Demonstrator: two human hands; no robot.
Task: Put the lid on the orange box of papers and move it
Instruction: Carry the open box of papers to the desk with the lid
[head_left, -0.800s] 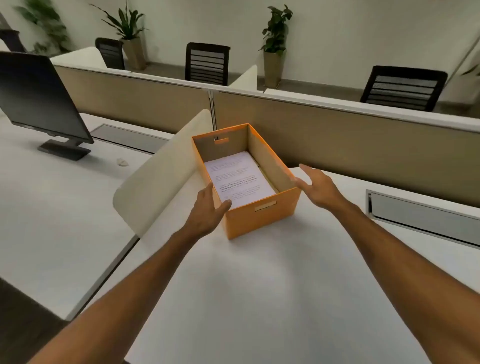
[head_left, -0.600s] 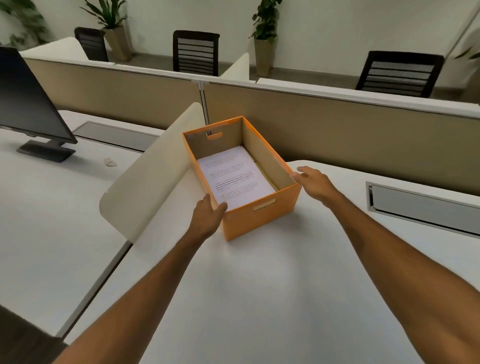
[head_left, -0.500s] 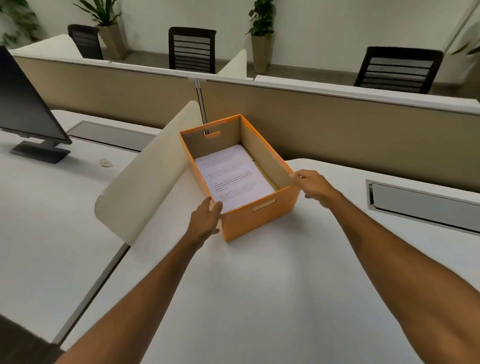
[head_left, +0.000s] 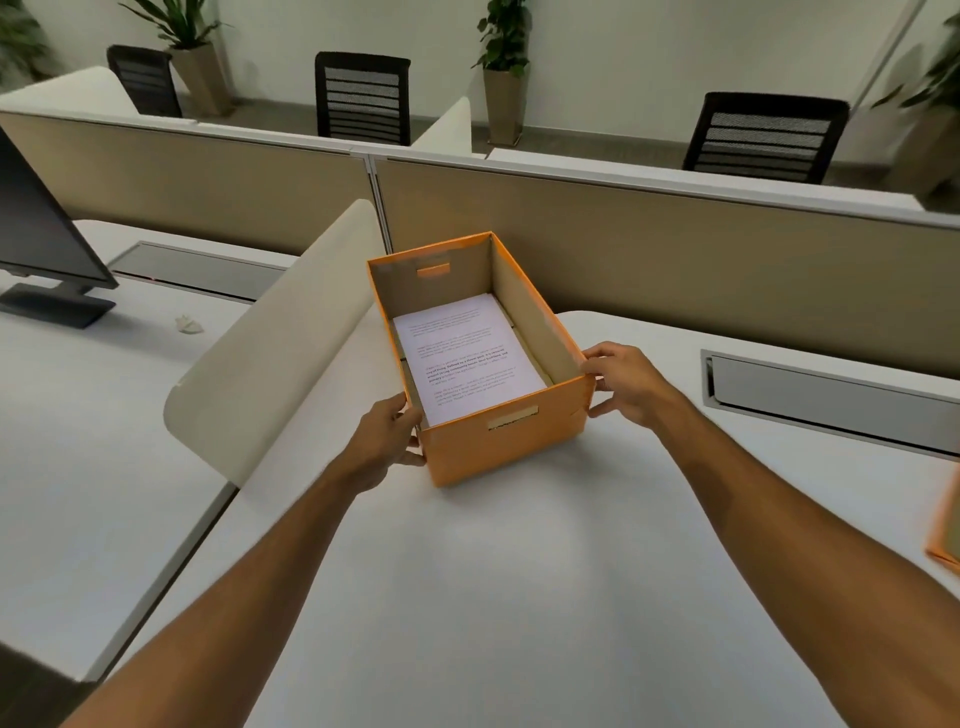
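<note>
An open orange box (head_left: 498, 447) stands on the white desk (head_left: 493, 597), with a stack of printed white papers (head_left: 465, 356) lying inside. My left hand (head_left: 387, 441) grips the box's near left corner, thumb at the rim. At the near right corner my right hand (head_left: 626, 382) holds the box, fingers over the rim and thumb low on the side. An orange piece, possibly the lid (head_left: 946, 525), shows only partly at the right edge of the view.
A cream curved divider (head_left: 270, 353) stands just left of the box. Tan partition panels (head_left: 701, 249) run behind it. A monitor (head_left: 36, 244) sits on the left desk, and a grey cable tray (head_left: 831, 395) lies to the right. Chairs and potted plants stand beyond.
Both hands have closed in on the box's near corners and taken hold. The view has shifted right, bringing the orange piece into sight at the right edge.
</note>
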